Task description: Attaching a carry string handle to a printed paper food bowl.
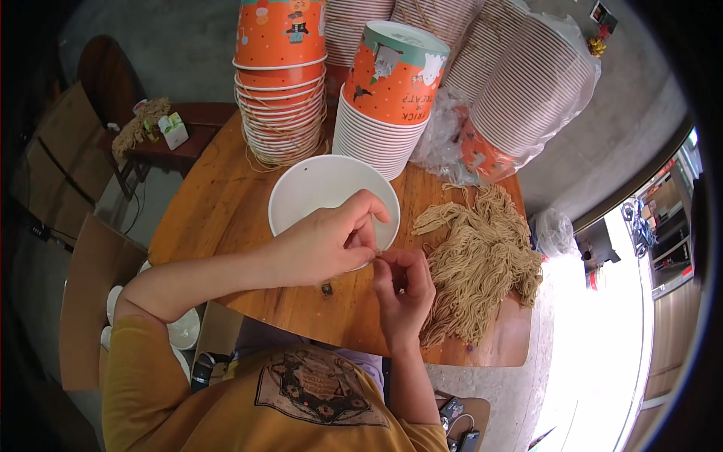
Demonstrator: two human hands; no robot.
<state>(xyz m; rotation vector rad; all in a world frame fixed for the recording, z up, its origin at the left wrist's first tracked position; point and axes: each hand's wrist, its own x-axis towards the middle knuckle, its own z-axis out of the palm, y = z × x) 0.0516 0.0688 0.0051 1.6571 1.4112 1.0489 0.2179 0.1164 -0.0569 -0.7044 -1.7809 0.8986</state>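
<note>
Round and wooden, the tabletop [226,203] sits on a grey concrete floor and carries everything the two hands work over. At its near edge the left hand [324,245] curls its fingers over the rim of one white paper bowl [324,192], thumb and forefinger pinched together; the right hand [403,290] meets it fingertip to fingertip, pinched narrow too — what is nipped between them looks like a thin strand of twine, too fine to be sure. Just right of the right hand lies one loose heap of tan twine pieces [482,264], touching its knuckles. Behind the bowl stand two upright stacks of orange printed cups [280,83], [384,98], the second tilted with its white rim showing. Further back, three stacks of ribbed white cups lean rightwards, the outermost one in a clear plastic bag [538,90]. Off to the left, a dark low side table [169,139] holds a small white-and-green carton [175,129] and another tuft of twine.
</note>
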